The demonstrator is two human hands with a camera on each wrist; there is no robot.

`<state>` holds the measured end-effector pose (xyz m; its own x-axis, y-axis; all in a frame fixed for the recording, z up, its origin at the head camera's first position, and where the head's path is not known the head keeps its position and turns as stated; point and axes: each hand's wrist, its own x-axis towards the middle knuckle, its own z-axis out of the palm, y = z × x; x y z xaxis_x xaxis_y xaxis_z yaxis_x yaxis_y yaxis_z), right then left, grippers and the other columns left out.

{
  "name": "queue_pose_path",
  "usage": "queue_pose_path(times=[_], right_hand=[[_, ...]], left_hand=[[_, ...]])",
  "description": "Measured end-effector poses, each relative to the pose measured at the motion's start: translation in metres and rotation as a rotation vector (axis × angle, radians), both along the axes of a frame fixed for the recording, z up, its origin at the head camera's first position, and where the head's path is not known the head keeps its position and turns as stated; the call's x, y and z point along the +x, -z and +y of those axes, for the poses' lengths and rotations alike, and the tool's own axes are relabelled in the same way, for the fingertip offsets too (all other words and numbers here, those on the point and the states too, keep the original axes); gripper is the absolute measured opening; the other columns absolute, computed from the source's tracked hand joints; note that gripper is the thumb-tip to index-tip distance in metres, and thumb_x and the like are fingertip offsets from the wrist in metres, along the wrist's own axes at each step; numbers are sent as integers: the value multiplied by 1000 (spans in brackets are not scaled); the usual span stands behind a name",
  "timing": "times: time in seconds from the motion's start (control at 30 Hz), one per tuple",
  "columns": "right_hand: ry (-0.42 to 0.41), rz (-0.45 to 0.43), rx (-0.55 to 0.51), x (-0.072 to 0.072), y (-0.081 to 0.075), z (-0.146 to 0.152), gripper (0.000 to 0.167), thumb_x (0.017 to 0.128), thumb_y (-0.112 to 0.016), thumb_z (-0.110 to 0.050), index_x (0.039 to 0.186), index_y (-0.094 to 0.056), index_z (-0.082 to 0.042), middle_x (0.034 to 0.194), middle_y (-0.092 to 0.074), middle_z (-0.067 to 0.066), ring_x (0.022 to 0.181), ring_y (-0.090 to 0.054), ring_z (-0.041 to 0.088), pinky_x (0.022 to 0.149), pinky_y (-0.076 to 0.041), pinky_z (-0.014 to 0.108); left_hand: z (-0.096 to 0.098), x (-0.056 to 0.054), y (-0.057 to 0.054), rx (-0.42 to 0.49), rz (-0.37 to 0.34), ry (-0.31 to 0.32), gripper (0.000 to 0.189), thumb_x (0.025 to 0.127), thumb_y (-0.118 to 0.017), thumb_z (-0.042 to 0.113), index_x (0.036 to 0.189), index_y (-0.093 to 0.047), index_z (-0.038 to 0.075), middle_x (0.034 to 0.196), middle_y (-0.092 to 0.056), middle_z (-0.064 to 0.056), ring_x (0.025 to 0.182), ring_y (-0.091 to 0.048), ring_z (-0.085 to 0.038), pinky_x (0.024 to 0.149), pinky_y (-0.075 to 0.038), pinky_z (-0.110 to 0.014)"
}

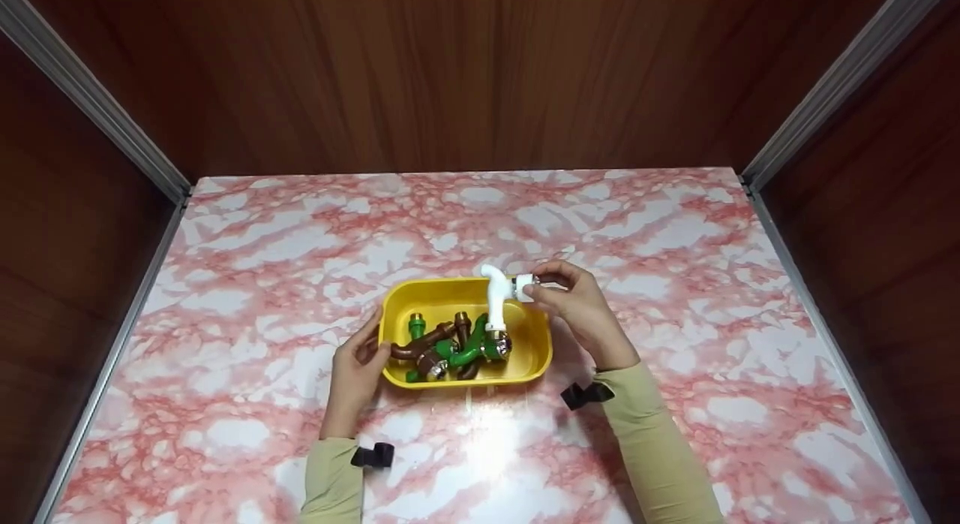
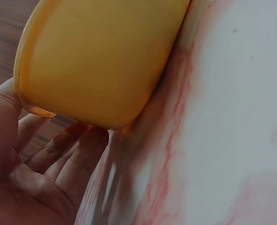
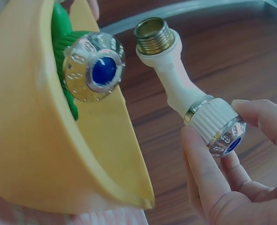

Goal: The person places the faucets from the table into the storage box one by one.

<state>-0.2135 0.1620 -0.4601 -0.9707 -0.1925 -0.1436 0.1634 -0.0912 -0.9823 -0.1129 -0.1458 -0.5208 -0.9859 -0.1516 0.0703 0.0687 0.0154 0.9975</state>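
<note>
A yellow plastic tub (image 1: 541, 362) stands on the table, its left end held by my left hand (image 1: 356, 370). In the left wrist view, the thumb is on the tub's rim and the fingers (image 2: 89, 150) reach to its outer wall. My right hand (image 1: 589, 310) pinches a white tap (image 1: 496, 302) by its ribbed knob, over the tub's right part. The right wrist view shows the tap's brass threaded end and the blue dot on the knob's silver cap. Green taps (image 1: 469, 353) and brown taps (image 1: 409, 351) lie jumbled inside the tub.
The tabletop (image 1: 480, 224) has a red and white marbled surface. Dark wood panels (image 1: 465, 81) rise at the back and both sides, with metal strips (image 1: 832, 344) along the side edges. Black straps (image 1: 373, 456) are on both sleeves.
</note>
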Motion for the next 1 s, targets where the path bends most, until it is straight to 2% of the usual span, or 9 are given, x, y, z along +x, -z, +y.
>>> queue_pose_path(times=[0.33,0.37,0.57,0.6,0.83,1.0], right_hand=[[-49,-16,-103,1,4,-16,28,79,-68,11,104,-56,10,99,-54,19,85,-61,26,81,-56,43],[-55,-16,-103,1,5,-17,28,80,-69,11,104,-56,10,98,-54,18,85,-61,26,81,-55,44],[-82,-21,-50,1,7,-21,30,80,-71,6,105,-56,8,99,-54,17,87,-62,27,83,-54,47],[-87,-24,-45,1,7,-22,30,80,-71,5,105,-55,8,99,-55,17,87,-62,27,83,-54,47],[-124,-27,-53,1,14,-26,29,79,-71,6,102,-54,7,98,-55,18,86,-64,28,89,-47,57],[-122,-29,7,0,17,-29,29,78,-74,3,100,-56,4,96,-57,16,85,-63,25,86,-51,52]], left_hand=[[0,0,0,-17,-8,-7,53,88,-55,-10,140,-46,1,147,-38,-17,121,-50,-37,97,-45,-27],[-1,-1,4,-20,-6,-8,53,89,-55,-10,140,-45,1,147,-38,-17,120,-50,-38,97,-45,-26],[-1,-1,3,-8,-15,-10,54,88,-55,-10,140,-46,2,148,-36,-17,118,-51,-38,93,-48,-24],[0,0,0,-10,-19,-9,54,88,-55,-10,140,-46,2,148,-37,-17,118,-52,-38,93,-48,-24],[0,1,-2,-52,-16,-6,52,89,-55,-8,140,-46,2,146,-40,-15,117,-53,-39,91,-49,-24],[0,1,-2,-26,-21,-10,53,89,-55,-9,139,-47,3,147,-38,-16,119,-52,-38,93,-48,-24]])
